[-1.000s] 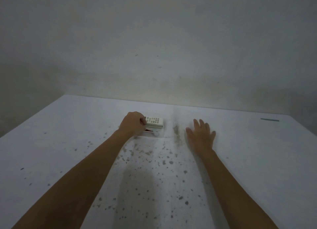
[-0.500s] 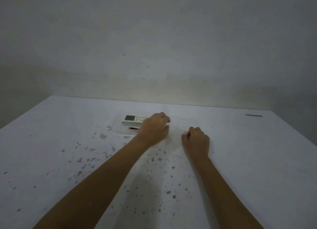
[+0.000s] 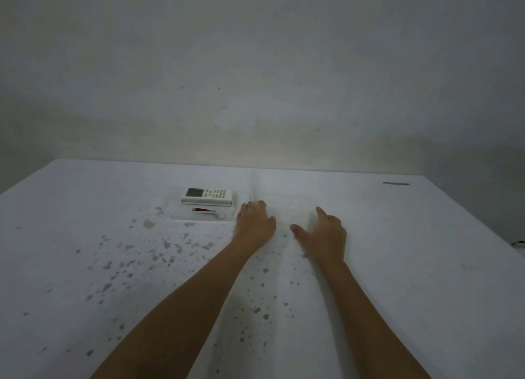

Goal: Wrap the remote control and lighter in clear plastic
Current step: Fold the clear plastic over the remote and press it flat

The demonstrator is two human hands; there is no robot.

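Observation:
A white remote control (image 3: 207, 195) with a small screen lies on the table, and a red lighter (image 3: 204, 209) lies just in front of it. Both sit on the left part of a faint sheet of clear plastic (image 3: 287, 205) spread flat on the table. My left hand (image 3: 254, 223) rests knuckles-up on the sheet just right of the remote, fingers bent down; whether they pinch the plastic is unclear. My right hand (image 3: 324, 233) lies on the sheet's right part, thumb spread and index finger stretched forward, holding nothing.
The white table (image 3: 426, 265) carries many dark specks in front of and left of my arms. A thin dark strip (image 3: 396, 183) lies at the far right corner. A plain wall stands close behind the far edge.
My left hand has come off the remote and moved right onto the plastic, leaving the remote and lighter uncovered. My right hand went from flat to curled, and now its thumb and index finger are spread.

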